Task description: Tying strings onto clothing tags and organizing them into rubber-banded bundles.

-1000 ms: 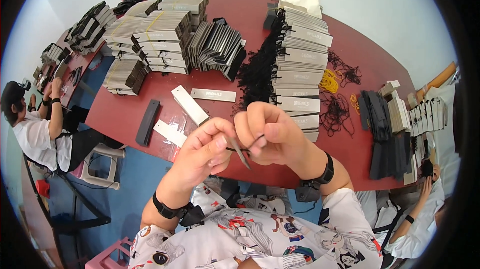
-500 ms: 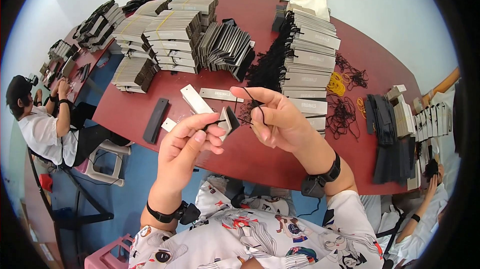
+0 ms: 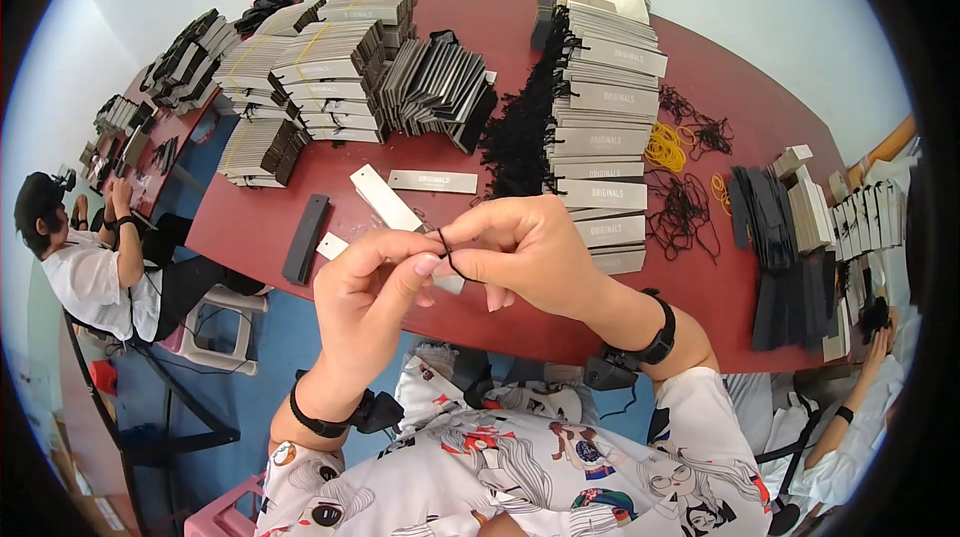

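Observation:
Over the near edge of the table, my two hands meet at a thin black cord. My left hand is closed, thumb and forefinger pinching the cord from the left. From the right, my right hand pinches the same cord, a small loop showing between the fingertips. A light grey hang tag shows just below the fingertips, mostly hidden by the hands. Beyond them lie a loose white tag and another grey tag. A dark tag rests to the left.
Bundled tag stacks stand at the far left. A long row of corded tags runs down the middle. Black cords and yellow rubber bands lie to the right, near dark strips. Co-workers sit at left and right.
My hands have come together, the right moving left and down to the left one. The tag, plainly seen before with its dark side, is now mostly covered.

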`<state>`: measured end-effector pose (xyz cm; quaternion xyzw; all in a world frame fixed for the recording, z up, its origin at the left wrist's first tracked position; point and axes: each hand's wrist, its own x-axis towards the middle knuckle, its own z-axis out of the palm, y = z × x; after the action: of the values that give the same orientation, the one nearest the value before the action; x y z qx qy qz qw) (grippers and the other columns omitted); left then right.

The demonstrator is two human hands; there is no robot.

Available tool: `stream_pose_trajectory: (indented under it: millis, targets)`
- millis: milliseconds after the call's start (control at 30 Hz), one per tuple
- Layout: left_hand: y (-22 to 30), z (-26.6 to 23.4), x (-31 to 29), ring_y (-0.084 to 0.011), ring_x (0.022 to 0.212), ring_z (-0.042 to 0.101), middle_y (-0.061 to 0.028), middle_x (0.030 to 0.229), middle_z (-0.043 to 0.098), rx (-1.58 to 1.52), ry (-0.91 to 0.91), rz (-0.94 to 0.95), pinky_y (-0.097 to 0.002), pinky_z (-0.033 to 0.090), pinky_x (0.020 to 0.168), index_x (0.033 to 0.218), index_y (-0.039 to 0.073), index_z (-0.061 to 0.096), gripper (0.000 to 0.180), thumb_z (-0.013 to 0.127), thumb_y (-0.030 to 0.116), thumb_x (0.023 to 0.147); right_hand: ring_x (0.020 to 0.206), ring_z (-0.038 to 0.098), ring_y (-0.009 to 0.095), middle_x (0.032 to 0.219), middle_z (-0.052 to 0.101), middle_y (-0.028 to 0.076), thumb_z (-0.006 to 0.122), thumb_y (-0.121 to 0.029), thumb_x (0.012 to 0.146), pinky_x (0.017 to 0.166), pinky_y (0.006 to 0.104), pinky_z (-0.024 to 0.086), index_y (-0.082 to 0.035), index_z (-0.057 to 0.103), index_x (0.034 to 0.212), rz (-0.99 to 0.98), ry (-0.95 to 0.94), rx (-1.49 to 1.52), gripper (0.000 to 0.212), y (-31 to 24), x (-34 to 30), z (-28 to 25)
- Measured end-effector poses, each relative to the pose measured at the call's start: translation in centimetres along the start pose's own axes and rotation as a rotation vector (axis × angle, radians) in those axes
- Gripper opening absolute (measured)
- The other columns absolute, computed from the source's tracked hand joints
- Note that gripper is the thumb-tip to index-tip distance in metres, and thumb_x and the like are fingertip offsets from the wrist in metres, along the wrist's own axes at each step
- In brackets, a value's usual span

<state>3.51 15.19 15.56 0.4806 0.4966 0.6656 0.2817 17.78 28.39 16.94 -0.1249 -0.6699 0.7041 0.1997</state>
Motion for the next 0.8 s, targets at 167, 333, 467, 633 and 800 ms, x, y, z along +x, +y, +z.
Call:
stream_pose_trajectory:
  millis: [167,333,467,633,800]
  targets:
    - [-0.3,-0.3,-0.3,-0.0086,0.075,0.061,-0.0086,0.098,0.066,-0.029,-0.013,0.048,-0.0212,0.051,0.061,0.109,-0.003,0.065,0.016,0.057,0.003,0.097,0.045,0.056,0.006,0.076,0.072,0.006,0.068,-0.006,0.090,0.038,0.0186,0.040,0.001,0.071,0.101,0.061,0.032,0.028,0.013,-0.2,-0.1,-0.2]
    - [-3.8,-2.2,0.9,-0.0048,0.070,0.044,-0.0021,0.105,0.062,-0.012,-0.251,0.041,-0.0192,0.036,0.061,0.126,0.004,0.059,0.037,0.059,-0.001,0.090,0.044,0.053,0.004,0.070,0.068,0.002,0.067,-0.012,0.092,0.038,0.0188,0.036,-0.001,0.070,0.098,0.094,-0.030,0.212,0.012,0.2,0.2,-0.8]
    - [-4.3,-2.5,0.6,-0.0057,0.079,0.044,-0.0007,0.101,0.057,-0.144,-0.378,-0.219,-0.0219,0.037,0.068,0.119,0.004,0.063,0.034,0.070,0.001,0.086,0.047,0.052,0.003,0.068,0.065,0.000,0.067,-0.016,0.093,0.041,0.0191,0.035,-0.004,0.068,0.095,0.133,-0.051,0.242,0.013,-0.1,0.5,-0.8]
    - [-3.7,-1.5,0.8,-0.0072,0.081,0.053,-0.0015,0.097,0.062,-0.209,-0.329,-0.139,-0.0239,0.044,0.078,0.108,0.001,0.060,0.016,0.064,0.000,0.093,0.047,0.048,0.002,0.072,0.065,0.000,0.065,-0.018,0.094,0.038,0.0182,0.032,-0.006,0.062,0.096,0.090,-0.035,-0.012,0.013,-0.6,0.7,-2.3]
    - [-3.7,-1.6,0.0,-0.0044,0.083,0.053,0.0004,0.094,0.064,-0.194,-0.311,-0.293,-0.0224,0.043,0.073,0.112,0.002,0.054,0.016,0.059,0.002,0.097,0.054,0.049,0.002,0.077,0.062,0.000,0.058,-0.018,0.098,0.045,0.0175,0.037,-0.007,0.056,0.100,0.079,0.095,-0.161,0.011,-1.0,0.8,-3.5]
